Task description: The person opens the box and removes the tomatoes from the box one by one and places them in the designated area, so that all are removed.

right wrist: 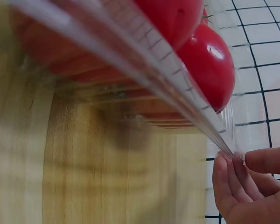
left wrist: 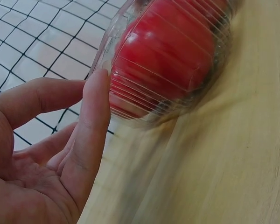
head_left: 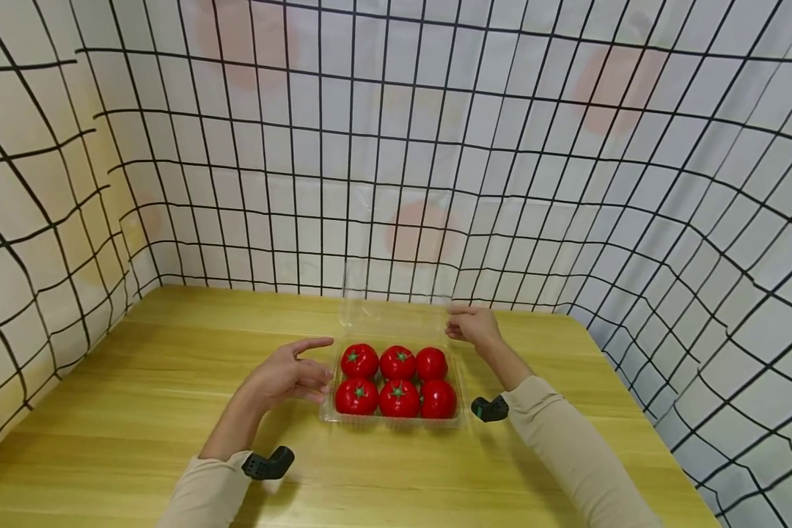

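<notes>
A clear plastic clamshell box (head_left: 326,416) stands on the table with several shiny red tomatoes (head_left: 399,399) in two rows, some with green stem tops. Its transparent lid (head_left: 396,315) is raised at the far side. At the box's left wall is my left hand (head_left: 287,378), one finger stretched out over the rim level. In the left wrist view a fingertip of the left hand (left wrist: 51,154) touches the rim, with the tomato behind the ribbed wall. My right hand (head_left: 475,326) pinches the lid's right edge, seen close in the right wrist view between thumb and fingers (right wrist: 231,172).
The yellow wood-grain table (head_left: 191,381) ends at a white cloth wall covered by a black wire grid (head_left: 303,161), which also rises on both sides. Black wrist camera mounts (head_left: 268,463) stick out from both beige sleeves (head_left: 574,447).
</notes>
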Demonstrator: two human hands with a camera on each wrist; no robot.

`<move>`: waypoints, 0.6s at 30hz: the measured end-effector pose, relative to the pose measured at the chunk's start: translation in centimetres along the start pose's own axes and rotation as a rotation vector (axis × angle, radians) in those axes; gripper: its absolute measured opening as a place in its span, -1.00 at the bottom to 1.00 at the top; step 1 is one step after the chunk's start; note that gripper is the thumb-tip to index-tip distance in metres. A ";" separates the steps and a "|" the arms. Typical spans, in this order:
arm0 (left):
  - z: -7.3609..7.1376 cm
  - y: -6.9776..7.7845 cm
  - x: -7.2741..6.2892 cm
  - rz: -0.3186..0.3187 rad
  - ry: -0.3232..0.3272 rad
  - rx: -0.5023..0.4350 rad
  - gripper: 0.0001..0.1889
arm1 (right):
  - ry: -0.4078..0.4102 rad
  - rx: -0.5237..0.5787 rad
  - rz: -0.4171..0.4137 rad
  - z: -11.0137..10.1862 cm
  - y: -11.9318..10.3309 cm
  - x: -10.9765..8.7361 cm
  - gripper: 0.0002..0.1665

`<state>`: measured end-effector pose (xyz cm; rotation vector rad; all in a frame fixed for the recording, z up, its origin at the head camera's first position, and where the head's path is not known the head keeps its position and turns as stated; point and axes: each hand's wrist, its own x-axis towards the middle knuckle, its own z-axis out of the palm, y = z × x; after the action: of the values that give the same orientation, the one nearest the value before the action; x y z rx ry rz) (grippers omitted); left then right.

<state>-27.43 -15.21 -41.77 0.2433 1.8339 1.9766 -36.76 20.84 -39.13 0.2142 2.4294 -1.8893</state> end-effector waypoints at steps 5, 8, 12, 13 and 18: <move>-0.2 0.0 -0.1 0.002 -0.029 0.010 -0.14 | -0.047 -0.027 -0.003 -0.3 0.0 -0.1 -0.53; -0.2 0.1 -0.1 0.000 -0.037 0.013 -0.14 | -0.064 -0.035 0.003 -0.4 0.1 -0.1 -0.53; -0.2 0.1 -0.2 -0.009 -0.025 0.020 -0.18 | -0.077 -0.045 0.018 -0.6 0.2 -0.1 -0.53; -0.1 0.1 -0.2 -0.012 -0.019 0.021 -0.20 | -0.080 -0.046 0.023 -0.6 0.3 -0.2 -0.53; 0.0 0.1 -0.2 -0.022 0.021 0.019 -0.28 | -0.103 -0.064 0.044 -0.7 0.3 -0.2 -0.52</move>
<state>-27.27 -15.33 -41.65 0.2075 1.8614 1.9549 -36.47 21.52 -39.20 0.1617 2.3932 -1.7564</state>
